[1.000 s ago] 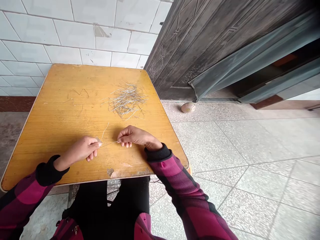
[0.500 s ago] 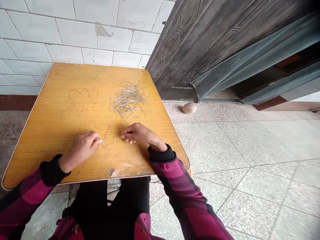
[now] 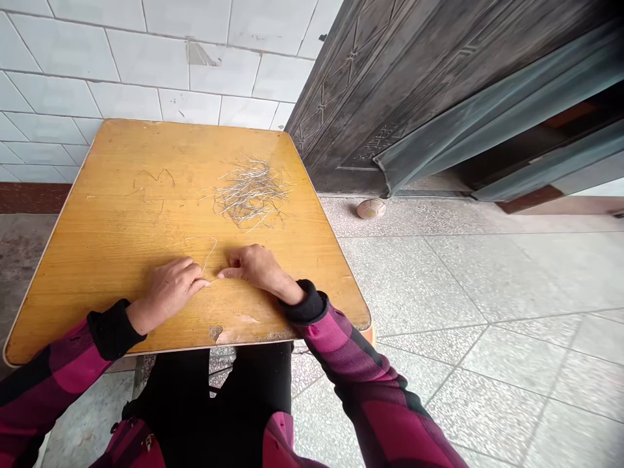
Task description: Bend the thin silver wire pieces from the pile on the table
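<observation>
The left hand [image 3: 170, 289] pinches 1 bent wire [image 3: 210, 255] above the near part of the tabletop [image 3: 88, 260]; the right hand [image 3: 256, 268], just beside it, grips the wire's end. Beyond them lie a wire pile [image 3: 251, 192] and, farther left, 2 bent pieces [image 3: 162, 201].

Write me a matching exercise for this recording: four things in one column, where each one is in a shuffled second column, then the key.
Things
1. Wire pile
2. Left hand
3. Ball
4. Curtain

Places
A. On the floor, off to the right of the table
B. Hanging at the doorway
C. On the tabletop, farther from the person than the right hand
D. At a thin bent wire, near the table's front edge

Pairs: 1-C, 2-D, 3-A, 4-B
</observation>
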{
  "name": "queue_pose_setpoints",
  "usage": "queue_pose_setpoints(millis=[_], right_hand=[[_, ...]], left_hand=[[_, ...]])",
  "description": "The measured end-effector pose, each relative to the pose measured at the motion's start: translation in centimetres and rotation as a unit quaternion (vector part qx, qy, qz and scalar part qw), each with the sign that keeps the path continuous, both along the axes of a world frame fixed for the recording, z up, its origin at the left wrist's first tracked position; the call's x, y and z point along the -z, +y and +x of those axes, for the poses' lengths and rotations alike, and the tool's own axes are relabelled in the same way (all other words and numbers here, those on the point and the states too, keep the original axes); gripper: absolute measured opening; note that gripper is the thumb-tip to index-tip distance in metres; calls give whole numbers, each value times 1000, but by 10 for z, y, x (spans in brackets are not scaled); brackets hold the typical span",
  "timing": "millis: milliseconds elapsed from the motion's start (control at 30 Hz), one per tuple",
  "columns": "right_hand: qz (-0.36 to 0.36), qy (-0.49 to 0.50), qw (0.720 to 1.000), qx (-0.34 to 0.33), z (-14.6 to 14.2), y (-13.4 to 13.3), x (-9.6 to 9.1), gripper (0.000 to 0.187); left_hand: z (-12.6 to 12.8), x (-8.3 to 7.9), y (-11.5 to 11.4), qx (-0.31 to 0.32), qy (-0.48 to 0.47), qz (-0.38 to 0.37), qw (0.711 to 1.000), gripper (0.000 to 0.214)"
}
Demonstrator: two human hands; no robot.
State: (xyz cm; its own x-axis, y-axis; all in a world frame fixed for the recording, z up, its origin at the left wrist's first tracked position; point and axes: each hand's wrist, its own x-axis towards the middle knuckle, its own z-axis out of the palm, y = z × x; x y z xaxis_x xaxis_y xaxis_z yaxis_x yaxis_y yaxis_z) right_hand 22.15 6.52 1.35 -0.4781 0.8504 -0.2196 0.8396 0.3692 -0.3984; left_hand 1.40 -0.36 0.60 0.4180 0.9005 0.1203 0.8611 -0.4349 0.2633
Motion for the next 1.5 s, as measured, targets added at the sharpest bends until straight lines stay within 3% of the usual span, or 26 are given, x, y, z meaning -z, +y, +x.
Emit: queue_pose_setpoints(millis=[367, 600, 767, 933, 1133, 1233, 1333, 1500], right_hand=[[20, -87, 996, -19, -4, -3, -3, 48], [-23, 76, 996, -41, 12, 1, 0, 36], [55, 152, 985, -58, 14, 3, 6, 24], [190, 194, 953, -137, 6, 6, 15, 45], [164, 137, 960, -182, 4, 6, 18, 51], [148, 118, 964, -185, 4, 6, 19, 56], [143, 161, 958, -188, 6, 7, 18, 58], [189, 272, 936, -116, 20, 8, -1, 42]], left_hand=[[-2, 3, 2, 6, 22, 22, 999, 23], [-17, 0, 12, -3, -57, 117, 991, 21], [-25, 6, 21, 5, -58, 158, 986, 38], [-18, 17, 18, 26, 12, 124, 992, 56], [-14, 20, 12, 27, 37, 99, 994, 62], [-14, 20, 12, 25, 45, 87, 995, 63], [-14, 20, 12, 27, 47, 85, 995, 63], [-22, 16, 17, 29, 13, 116, 993, 64]])
